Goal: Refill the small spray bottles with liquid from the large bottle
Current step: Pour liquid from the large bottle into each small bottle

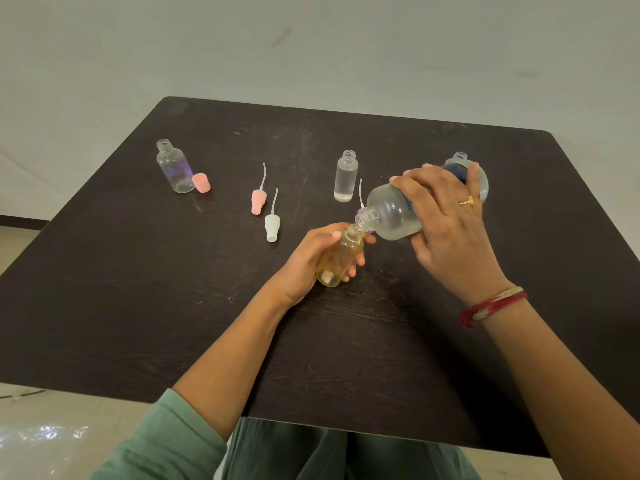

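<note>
the left hand (311,261) wraps the small yellow bottle (341,259), tilted; the right hand (446,230) clamps the large bottle (394,213), tipped mouth to mouth over it. both necks are narrow, so a steeper tip or a slip likely spills onto the table (138,306), near the white spray head (272,228).

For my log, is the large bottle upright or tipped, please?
Tipped: the right hand holds the large bottle nearly sideways, its mouth over the yellow bottle.

Large clear plastic btl (394,216) tilted, mouth at uncapped yellowish small btl (341,258), table (138,306) centre; round clear btl (175,168), slim clear btl (345,178) upright nr far edge.
</note>
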Action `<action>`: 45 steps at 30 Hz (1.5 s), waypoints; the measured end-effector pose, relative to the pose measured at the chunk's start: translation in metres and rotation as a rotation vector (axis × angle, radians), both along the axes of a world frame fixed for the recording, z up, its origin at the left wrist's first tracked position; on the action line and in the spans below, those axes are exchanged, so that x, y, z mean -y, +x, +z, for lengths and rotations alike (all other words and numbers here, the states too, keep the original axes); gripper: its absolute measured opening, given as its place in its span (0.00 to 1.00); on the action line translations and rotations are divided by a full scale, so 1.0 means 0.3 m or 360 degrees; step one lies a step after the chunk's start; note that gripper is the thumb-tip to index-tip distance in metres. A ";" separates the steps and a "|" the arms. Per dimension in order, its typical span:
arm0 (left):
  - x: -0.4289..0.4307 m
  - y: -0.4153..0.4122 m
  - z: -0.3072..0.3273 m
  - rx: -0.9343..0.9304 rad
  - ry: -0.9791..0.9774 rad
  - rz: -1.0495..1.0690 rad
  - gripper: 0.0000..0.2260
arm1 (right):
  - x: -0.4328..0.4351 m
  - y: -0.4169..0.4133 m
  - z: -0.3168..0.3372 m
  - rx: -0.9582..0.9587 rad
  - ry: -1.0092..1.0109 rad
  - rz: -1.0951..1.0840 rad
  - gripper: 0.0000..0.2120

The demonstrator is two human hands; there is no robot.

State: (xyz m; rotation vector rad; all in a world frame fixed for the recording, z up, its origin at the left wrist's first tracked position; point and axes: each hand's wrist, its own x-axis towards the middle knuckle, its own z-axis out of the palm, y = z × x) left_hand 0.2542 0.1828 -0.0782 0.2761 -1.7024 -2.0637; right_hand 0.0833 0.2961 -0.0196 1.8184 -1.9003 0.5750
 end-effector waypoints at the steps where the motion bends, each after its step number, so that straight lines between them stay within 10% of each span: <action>1: 0.000 0.000 0.001 0.0001 -0.0001 -0.0001 0.22 | 0.000 0.000 0.001 -0.0002 -0.0003 0.0001 0.31; 45: 0.006 -0.002 -0.007 -0.0064 0.0069 -0.0022 0.22 | 0.009 -0.014 0.018 -0.0047 -0.0041 0.0019 0.33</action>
